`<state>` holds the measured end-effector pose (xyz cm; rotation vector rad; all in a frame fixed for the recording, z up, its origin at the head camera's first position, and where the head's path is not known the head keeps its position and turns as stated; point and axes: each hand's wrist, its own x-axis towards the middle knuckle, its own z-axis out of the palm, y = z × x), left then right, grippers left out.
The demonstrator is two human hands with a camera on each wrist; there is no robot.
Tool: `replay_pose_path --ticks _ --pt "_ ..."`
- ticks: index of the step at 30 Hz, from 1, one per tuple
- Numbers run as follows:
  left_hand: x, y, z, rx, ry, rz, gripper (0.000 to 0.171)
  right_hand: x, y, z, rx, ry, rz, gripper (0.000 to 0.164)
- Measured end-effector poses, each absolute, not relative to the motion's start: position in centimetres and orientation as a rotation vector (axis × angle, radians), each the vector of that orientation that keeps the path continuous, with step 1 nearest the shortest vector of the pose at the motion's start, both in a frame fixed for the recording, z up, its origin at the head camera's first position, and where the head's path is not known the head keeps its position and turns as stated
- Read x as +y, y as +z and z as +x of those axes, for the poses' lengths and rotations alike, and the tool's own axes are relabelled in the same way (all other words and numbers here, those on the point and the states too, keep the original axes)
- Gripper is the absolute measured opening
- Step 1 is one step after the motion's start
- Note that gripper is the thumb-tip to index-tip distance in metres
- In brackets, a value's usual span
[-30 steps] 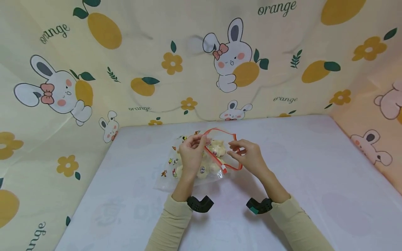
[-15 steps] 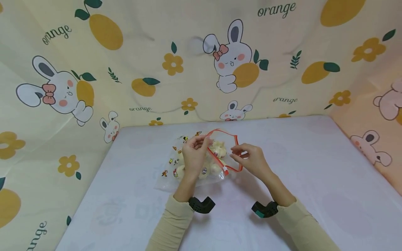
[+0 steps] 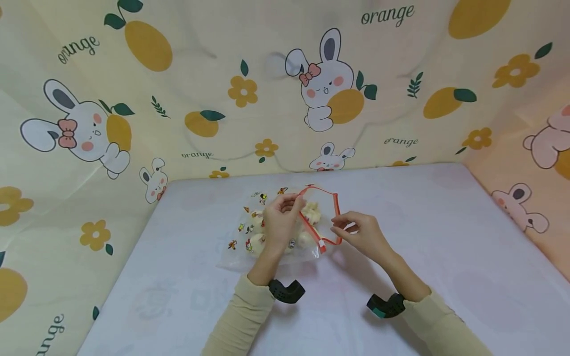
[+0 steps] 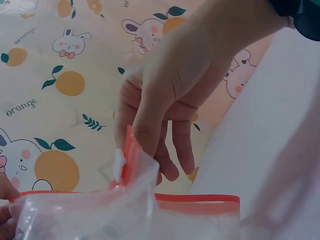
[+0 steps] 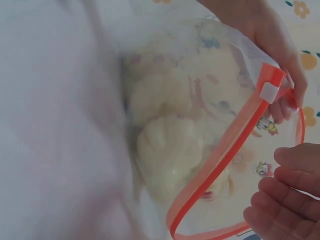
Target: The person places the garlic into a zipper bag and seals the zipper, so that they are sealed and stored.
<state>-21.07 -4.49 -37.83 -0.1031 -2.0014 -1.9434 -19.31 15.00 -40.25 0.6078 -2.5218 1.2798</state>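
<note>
A clear zip bag (image 3: 240, 257) printed with small cartoon figures lies on the table. Its orange-red rim (image 3: 336, 202) stands wide apart, with a white slider (image 5: 270, 92) near one end. Through the plastic show several cream-coloured, ridged, rounded lumps (image 5: 170, 145). My left hand (image 3: 281, 222) pinches the rim on its left side. My right hand (image 3: 362, 235) is at the rim's opposite side, fingers loosely bent and fingertips overlapping the opening, with nothing seen between them. In the left wrist view the right hand (image 4: 170, 90) hangs behind the rim's slider end, which hides part of its index finger.
A white cloth covers the table (image 3: 427, 247). Behind it and at both sides hangs a cream curtain (image 3: 249, 44) printed with rabbits and oranges. Each wrist carries a black camera (image 3: 287, 291).
My right hand has drawn back to the right and toward me, its fingertips reaching less far into the opening. The left hand has shifted slightly right, still pinching the rim.
</note>
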Motion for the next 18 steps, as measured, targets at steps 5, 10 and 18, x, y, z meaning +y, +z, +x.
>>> replay_pose_path --ticks 5,10,18 --pt "-4.3 -37.9 -20.9 -2.057 -1.887 -0.129 0.015 15.5 -40.5 -19.0 -2.519 1.256 0.630 0.014" --pt "-4.2 -38.2 -20.8 -2.137 -1.845 -0.128 0.018 15.8 -40.8 -18.6 -2.514 1.261 0.653 0.013" --pt "-3.7 -38.9 -20.8 -2.178 -1.795 -0.182 0.016 16.2 -41.1 -17.9 -2.563 1.277 0.653 0.013"
